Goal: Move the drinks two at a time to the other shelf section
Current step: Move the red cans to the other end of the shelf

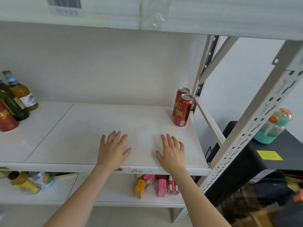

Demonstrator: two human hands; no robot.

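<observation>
Two tall red cans stand one behind the other at the far right of the white shelf board, close to the upright post. At the far left edge stand several drinks: an amber bottle, a dark green bottle and a red container. My left hand and my right hand hover flat over the front middle of the shelf, fingers spread, holding nothing. The right hand lies below and left of the red cans.
A seam divides the shelf into left and right sections. The lower shelf holds small cartons and jars. The perforated metal post rises at the right. Beyond it a black cabinet carries a teal jar.
</observation>
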